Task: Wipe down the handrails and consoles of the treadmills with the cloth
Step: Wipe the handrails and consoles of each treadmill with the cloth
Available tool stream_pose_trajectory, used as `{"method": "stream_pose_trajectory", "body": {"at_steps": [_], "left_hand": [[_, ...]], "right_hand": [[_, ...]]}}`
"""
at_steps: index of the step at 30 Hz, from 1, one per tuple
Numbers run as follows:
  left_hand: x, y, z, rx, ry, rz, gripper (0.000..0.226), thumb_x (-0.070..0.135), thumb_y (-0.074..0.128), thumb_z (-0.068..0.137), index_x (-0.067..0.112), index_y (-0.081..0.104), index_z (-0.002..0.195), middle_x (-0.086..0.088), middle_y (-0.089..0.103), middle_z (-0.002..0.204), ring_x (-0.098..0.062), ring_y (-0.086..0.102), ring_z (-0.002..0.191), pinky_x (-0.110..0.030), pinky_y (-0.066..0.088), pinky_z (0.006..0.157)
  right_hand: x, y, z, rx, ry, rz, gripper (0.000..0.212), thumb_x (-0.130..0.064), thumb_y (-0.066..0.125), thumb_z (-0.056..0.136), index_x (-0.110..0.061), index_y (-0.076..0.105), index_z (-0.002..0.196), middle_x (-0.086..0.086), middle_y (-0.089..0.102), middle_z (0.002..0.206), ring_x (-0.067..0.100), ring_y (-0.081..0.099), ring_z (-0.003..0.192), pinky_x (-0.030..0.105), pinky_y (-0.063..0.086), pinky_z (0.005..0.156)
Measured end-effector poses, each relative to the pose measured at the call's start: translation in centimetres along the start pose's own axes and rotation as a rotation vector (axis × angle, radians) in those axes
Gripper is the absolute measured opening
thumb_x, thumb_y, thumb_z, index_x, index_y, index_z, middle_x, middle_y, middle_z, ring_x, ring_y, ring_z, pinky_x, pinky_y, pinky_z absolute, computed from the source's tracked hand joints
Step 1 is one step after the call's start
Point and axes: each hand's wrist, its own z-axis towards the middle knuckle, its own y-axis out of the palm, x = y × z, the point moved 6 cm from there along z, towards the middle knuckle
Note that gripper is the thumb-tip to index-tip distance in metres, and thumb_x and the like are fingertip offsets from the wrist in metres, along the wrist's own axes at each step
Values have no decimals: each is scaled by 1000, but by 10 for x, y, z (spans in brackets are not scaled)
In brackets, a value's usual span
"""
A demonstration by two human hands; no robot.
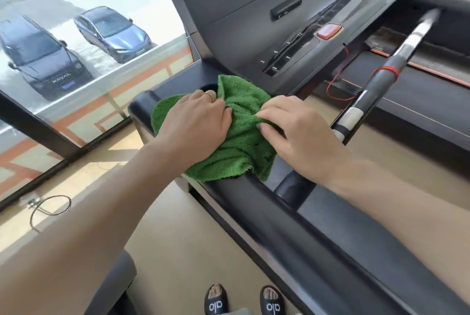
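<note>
A green terry cloth [239,134] lies bunched on the left corner of the dark treadmill console [244,42], where the black left handrail [292,228] meets it. My left hand [195,124] presses down on the cloth's left part, palm flat, a ring on one finger. My right hand [297,129] rests on the cloth's right part, its fingertips pinching a fold. The cloth half covers a round cup recess [209,86]. A red stop button [328,31] and a row of number keys sit on the console further right.
A silver and black inner grip bar [396,63] with a red band and a red cord [338,78] slants at right. A glass window [84,42] with parked cars outside fills the left. A loose cable [48,208] lies on the beige floor. My sandalled feet [244,302] show at the bottom.
</note>
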Motion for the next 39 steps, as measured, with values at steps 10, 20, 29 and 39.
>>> {"method": "stream_pose_trajectory", "body": {"at_steps": [10, 20, 29, 39], "left_hand": [[84, 0, -50, -24, 153, -122, 31, 29, 39, 96, 11, 64, 95, -6, 60, 104, -28, 57, 103, -43, 46, 93], [144, 8, -50, -466, 25, 192, 35, 13, 28, 103, 17, 23, 69, 2, 26, 76, -27, 39, 80, -37, 36, 72], [157, -1, -88, -330, -204, 69, 33, 25, 28, 104, 7, 55, 109, -16, 56, 113, -38, 54, 117, -46, 26, 114], [156, 4, -92, -203, -322, -92, 51, 36, 38, 93, 10, 53, 135, -13, 50, 147, -26, 39, 141, -41, 8, 124]], "right_hand": [[2, -38, -50, -427, -103, 69, 26, -29, 42, 98, -12, 58, 87, -9, 50, 80, 5, 44, 73, 28, 37, 69], [30, -56, -85, -357, 146, 285, 18, -31, 53, 99, -20, 67, 100, -7, 62, 88, 8, 56, 84, 28, 45, 76], [-6, -39, -170, -642, 697, 664, 96, -100, 22, 68, -57, 13, 153, -20, 37, 155, 11, 34, 145, 45, 26, 120], [-61, -61, -191, -546, 445, 171, 58, -74, 21, 93, -40, 35, 137, -6, 61, 111, 26, 58, 104, 46, 46, 90]]}}
